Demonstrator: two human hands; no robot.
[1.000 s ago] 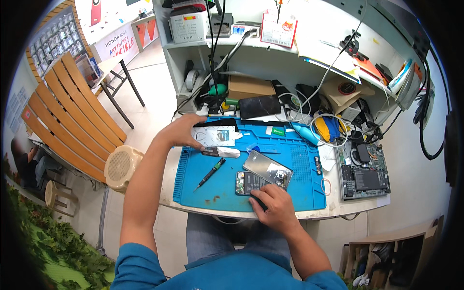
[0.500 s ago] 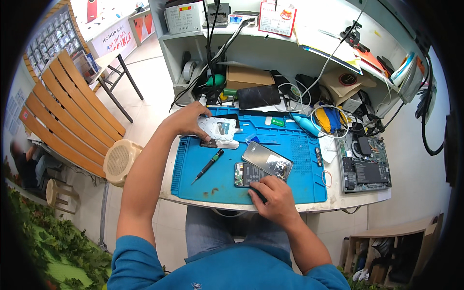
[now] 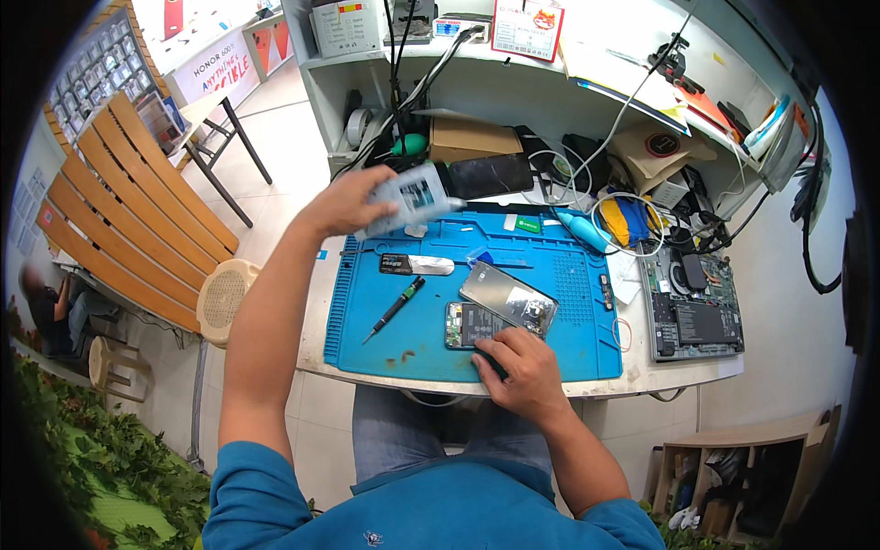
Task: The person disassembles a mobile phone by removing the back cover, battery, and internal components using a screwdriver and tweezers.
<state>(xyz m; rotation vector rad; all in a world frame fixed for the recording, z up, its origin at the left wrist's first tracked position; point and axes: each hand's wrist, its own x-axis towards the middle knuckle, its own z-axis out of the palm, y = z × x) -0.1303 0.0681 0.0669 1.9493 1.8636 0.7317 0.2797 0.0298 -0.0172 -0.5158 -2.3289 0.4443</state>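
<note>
My left hand (image 3: 353,203) is closed around one end of a flat white box (image 3: 414,198) with a picture on it, held above the far left of a blue work mat (image 3: 431,353). On the near part of the mat lies an opened phone (image 3: 472,323), its battery and circuit board showing. My right hand (image 3: 524,371) grips its lower end, thumb at the edge. A silver phone panel (image 3: 510,301) lies slantwise over the phone's upper right. A black-and-green screwdriver (image 3: 396,309) rests to the left, below a flat dark-and-silver strip (image 3: 417,264).
An opened laptop base (image 3: 697,307) sits at the right. Along the back are a dark phone (image 3: 489,175), a cardboard box (image 3: 473,139), a light blue tool (image 3: 584,231) and tangled white cables (image 3: 632,203). A shelf (image 3: 440,62) overhangs them. A plastic stool (image 3: 226,302) stands at the left.
My left hand has lifted the white box up and away from the mat, tilting it and uncovering the dark-and-silver strip. My right hand stays at the opened phone.
</note>
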